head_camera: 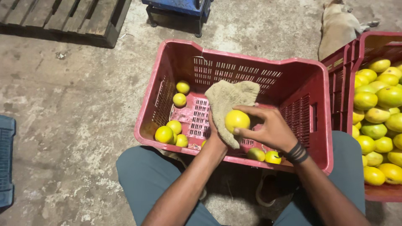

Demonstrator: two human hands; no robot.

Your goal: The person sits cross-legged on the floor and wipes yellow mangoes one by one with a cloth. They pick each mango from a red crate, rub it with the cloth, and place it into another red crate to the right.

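My right hand [270, 129] grips a round yellow citrus fruit [237, 120] by its right side, above a red plastic crate [234, 60]. My left hand [214, 133] is mostly hidden under a tan cloth [228, 97], which it presses against the fruit's left and underside. Several yellow fruits [169, 132] lie loose on the crate's slotted floor, some at the left, two near my right wrist [264, 155].
A second red crate [374, 44], heaped with yellow and greenish fruits [379, 121], stands to the right. A wooden pallet [67, 19] lies at the top left, a blue crate edge [6, 161] at the far left. A light-coloured dog [337, 25] lies on the concrete floor behind.
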